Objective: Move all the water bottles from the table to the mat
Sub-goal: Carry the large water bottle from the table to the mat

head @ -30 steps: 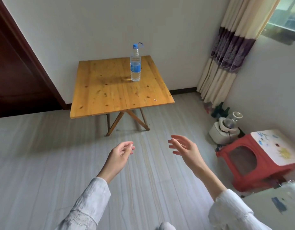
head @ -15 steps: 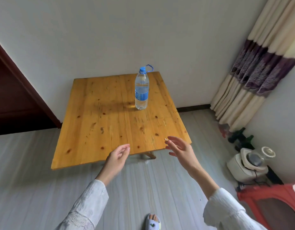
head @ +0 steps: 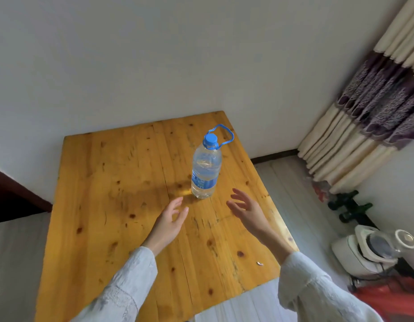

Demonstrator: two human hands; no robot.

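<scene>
Head view. Water bottle (head: 205, 168): one, clear, blue cap with loop handle, upright on the far right part of the wooden table (head: 113, 205). Mat: not in view. Left hand (head: 170, 223): empty, fingers loosely spread, near the bottle's base on its left, not touching. Right hand (head: 246, 211): empty, fingers spread, near the base on its right, apart from it. Step in hand, by judgement: reach, grasp not yet made. Next move calls for closing a hand round the body and lifting upright.
</scene>
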